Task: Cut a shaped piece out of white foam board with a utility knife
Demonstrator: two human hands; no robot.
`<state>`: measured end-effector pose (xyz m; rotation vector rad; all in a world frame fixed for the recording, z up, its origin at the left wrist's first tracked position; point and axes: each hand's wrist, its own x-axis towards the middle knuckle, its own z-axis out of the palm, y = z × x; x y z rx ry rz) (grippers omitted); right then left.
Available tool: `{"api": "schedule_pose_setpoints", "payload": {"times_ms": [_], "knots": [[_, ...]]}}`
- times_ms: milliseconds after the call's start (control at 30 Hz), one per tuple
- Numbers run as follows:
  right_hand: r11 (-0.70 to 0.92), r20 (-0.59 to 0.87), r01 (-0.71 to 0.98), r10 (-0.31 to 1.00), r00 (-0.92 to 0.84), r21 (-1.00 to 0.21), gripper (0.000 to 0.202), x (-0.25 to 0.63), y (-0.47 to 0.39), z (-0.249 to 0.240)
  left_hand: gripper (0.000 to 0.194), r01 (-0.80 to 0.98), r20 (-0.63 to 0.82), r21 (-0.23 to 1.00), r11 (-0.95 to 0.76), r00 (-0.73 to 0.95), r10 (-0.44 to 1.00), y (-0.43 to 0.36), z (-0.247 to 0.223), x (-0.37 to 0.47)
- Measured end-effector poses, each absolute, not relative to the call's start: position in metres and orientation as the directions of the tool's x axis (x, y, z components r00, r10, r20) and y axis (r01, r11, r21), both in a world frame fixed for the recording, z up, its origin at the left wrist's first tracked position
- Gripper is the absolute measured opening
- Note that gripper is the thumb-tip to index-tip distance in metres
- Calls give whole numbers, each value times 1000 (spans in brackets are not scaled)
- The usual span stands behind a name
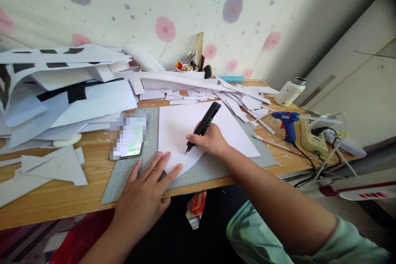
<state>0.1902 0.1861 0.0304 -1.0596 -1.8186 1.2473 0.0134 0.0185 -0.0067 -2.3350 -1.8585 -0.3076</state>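
My right hand is closed around a black utility knife, whose tip points down at a large white sheet. The sheet has a curved lower edge and lies on a grey cutting mat. At the sheet's lower left corner, my left hand rests with its fingers spread, fingertips on the sheet and the mat. It holds nothing. A phone with a lit, blurred screen lies above my left hand, at the mat's left part.
White sheets and cut pieces are piled at the left. Scraps lie behind the mat. To the right are a blue glue gun, a power strip with cables, a white bottle and a pencil.
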Motion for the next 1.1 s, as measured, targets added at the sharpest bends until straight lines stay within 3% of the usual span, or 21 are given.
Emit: {"api": "schedule_pose_setpoints", "payload": {"times_ms": [600, 933, 1100], "knots": [[245, 110, 188, 836, -537, -951, 28, 197, 217, 24, 77, 978, 237, 29, -206, 194, 952, 18, -8, 14], [184, 131, 34, 803, -582, -982, 26, 198, 227, 15, 73, 943, 293, -157, -294, 328, 898, 21, -15, 3], [213, 142, 60, 809, -570, -975, 28, 199, 227, 18, 70, 942, 298, -184, -282, 327, 897, 19, -12, 8]]}}
